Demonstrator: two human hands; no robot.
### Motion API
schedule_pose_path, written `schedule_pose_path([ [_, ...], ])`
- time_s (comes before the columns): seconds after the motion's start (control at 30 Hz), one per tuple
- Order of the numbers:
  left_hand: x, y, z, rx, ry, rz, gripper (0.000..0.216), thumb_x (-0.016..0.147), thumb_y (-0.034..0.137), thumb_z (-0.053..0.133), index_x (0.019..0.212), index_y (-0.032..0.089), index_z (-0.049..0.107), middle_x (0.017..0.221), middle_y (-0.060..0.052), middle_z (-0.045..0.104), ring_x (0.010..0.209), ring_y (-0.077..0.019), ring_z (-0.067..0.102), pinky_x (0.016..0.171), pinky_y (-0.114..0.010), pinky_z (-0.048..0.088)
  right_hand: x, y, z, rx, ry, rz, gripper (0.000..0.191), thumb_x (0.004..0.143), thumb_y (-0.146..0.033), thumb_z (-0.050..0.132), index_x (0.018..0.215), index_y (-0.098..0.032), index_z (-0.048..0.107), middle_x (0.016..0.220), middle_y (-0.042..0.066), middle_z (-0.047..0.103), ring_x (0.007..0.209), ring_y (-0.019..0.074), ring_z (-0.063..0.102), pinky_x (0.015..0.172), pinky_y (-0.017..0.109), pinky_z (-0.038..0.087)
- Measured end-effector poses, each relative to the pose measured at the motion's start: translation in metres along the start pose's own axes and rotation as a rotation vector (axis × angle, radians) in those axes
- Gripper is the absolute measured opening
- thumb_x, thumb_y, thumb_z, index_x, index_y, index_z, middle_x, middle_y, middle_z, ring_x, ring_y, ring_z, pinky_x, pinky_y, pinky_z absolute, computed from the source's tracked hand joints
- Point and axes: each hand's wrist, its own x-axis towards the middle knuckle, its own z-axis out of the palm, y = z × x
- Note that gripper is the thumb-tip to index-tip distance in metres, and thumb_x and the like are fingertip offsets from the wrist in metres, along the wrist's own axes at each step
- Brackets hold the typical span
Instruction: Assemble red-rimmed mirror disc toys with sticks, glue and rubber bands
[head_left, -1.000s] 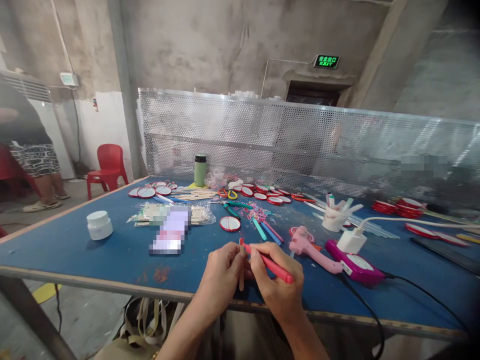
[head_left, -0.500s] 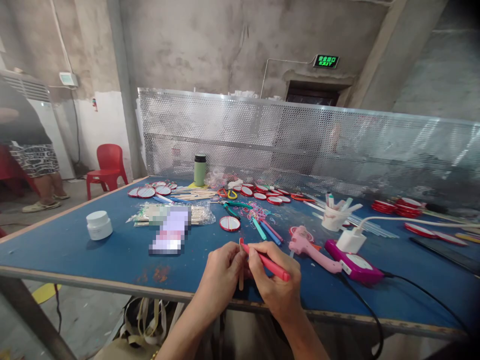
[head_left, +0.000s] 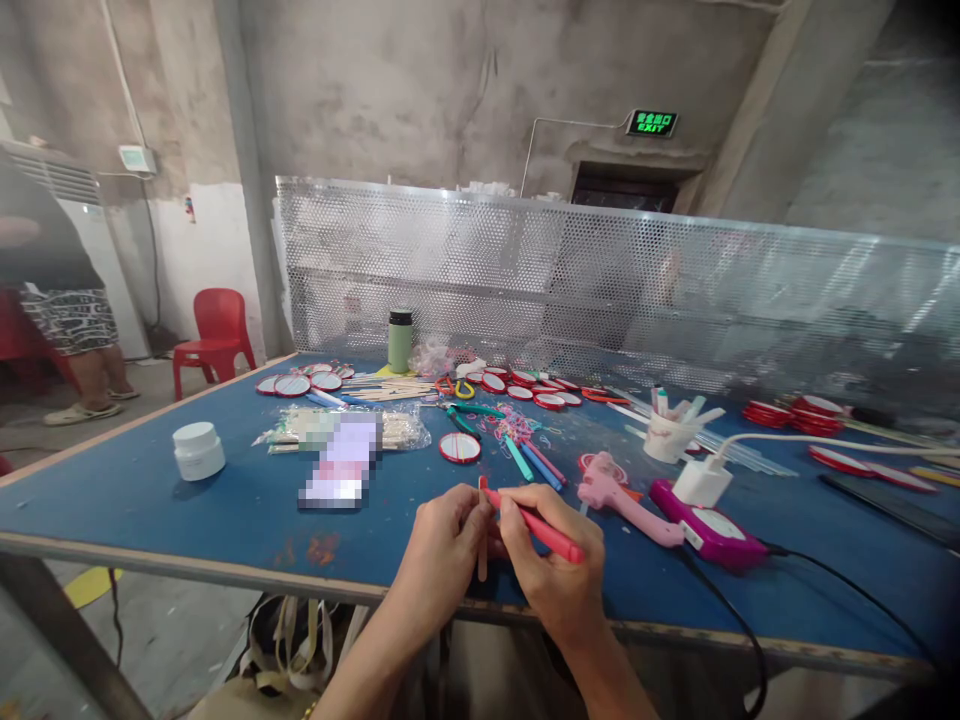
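Note:
Near the table's front edge, my left hand [head_left: 448, 535] is closed around a flat wooden stick [head_left: 482, 562], held upright with its top end coloured red. My right hand [head_left: 559, 560] grips a red marker pen [head_left: 551, 537] like a writing tool, its tip against or very close to the upper part of the stick. Just beyond the hands lies a round red-rimmed disc [head_left: 459, 447] with thin bands across its white face. Several coloured markers [head_left: 517, 458] lie behind my right hand.
A pink glue gun [head_left: 626, 500] and a purple power block [head_left: 709, 530] with cables lie at right. Behind them stands a cup of markers [head_left: 667, 435]. A phone [head_left: 341, 460], white jar [head_left: 199, 450] and green bottle [head_left: 400, 342] are left. A perforated metal screen [head_left: 480, 260] borders the back.
My right hand and the red marker have shifted very slightly to the right. My left hand and the stick stay in place.

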Motion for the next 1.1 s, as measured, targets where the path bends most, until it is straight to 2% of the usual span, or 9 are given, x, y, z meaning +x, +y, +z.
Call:
schedule_pose_path([
  [0.37,-0.0001,0.0030,-0.0005,-0.037,0.006,-0.014,0.034,0.092,0.041,0.048,0.067,0.019,0.053,0.051,0.003,0.057,0.048,-0.0121,0.051,0.052,-0.021,0.039,-0.0003,0.0002,-0.0007,-0.030,0.042,-0.002,0.013,0.089,-0.015,0.056,0.080,-0.020,0.065,0.068,-0.001,0.068,0.059,0.0125,0.063,0.059,0.023,0.050],
  [0.57,0.0000,0.0044,0.0001,-0.048,0.009,-0.013,0.034,0.092,0.042,0.048,0.067,0.019,0.053,0.045,0.004,0.054,0.045,-0.0126,0.052,0.051,-0.021,0.040,0.0003,0.0000,-0.0004,-0.022,0.029,0.002,0.014,0.088,-0.014,0.056,0.079,-0.020,0.065,0.067,-0.001,0.068,0.058,0.0121,0.063,0.058,0.023,0.049],
  [1.1,0.0000,0.0020,0.0002,-0.046,-0.001,-0.010,0.033,0.093,0.040,0.046,0.069,0.019,0.053,0.046,0.004,0.054,0.045,-0.0118,0.050,0.050,-0.020,0.039,0.0003,-0.0009,-0.0008,-0.033,0.025,0.011,0.015,0.089,-0.017,0.055,0.078,-0.020,0.065,0.066,0.000,0.067,0.057,0.0128,0.062,0.057,0.023,0.050],
])
